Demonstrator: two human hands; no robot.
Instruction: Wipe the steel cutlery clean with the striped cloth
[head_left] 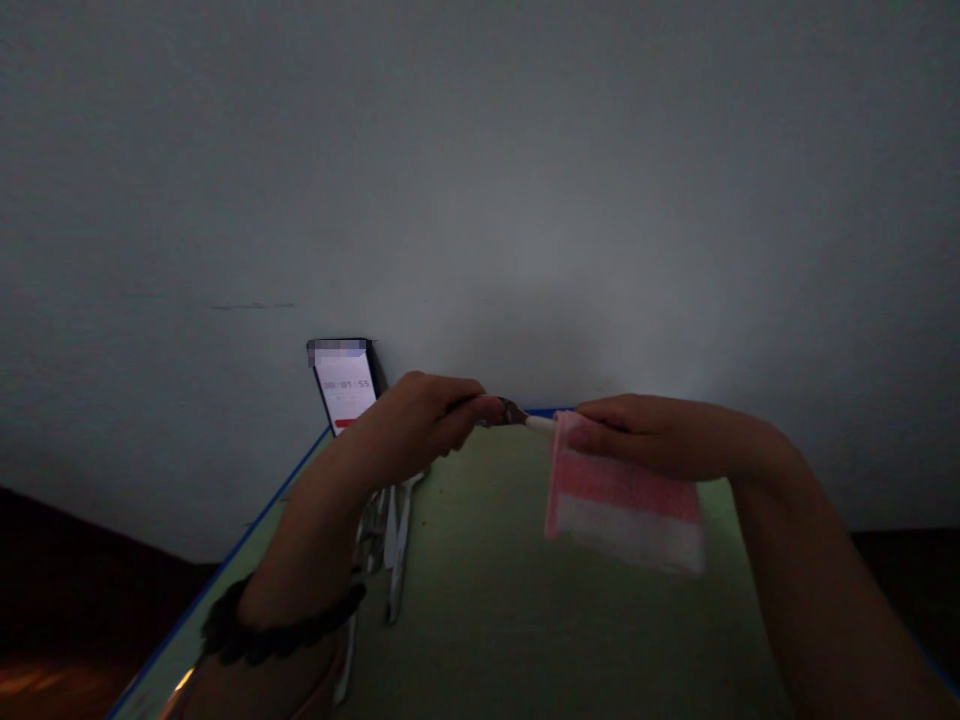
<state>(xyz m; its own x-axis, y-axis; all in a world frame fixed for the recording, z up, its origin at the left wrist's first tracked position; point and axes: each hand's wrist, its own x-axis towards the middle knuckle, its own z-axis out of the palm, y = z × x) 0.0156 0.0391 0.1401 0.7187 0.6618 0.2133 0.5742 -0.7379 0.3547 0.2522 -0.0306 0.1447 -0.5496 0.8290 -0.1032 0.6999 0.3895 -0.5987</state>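
My left hand [420, 425] pinches the metal end of a piece of cutlery with a pale handle [540, 424]. Fingers cover most of that end, so I cannot tell whether it is a spoon or a fork. On the other side, my right hand [652, 430] is closed on a pink-and-white cloth [630, 512], folded around the handle's far part. The loose part of the cloth hangs below the fingers. Both hands are above the green tabletop [495, 570]. A dark beaded bracelet [277, 625] circles my left wrist.
Several pieces of metal cutlery [397, 550] lie on the left of the table, partly behind my left forearm. A phone [345, 385] showing a timer leans against the grey wall [525, 200] at the back left. Blue edging [247, 550] borders the table.
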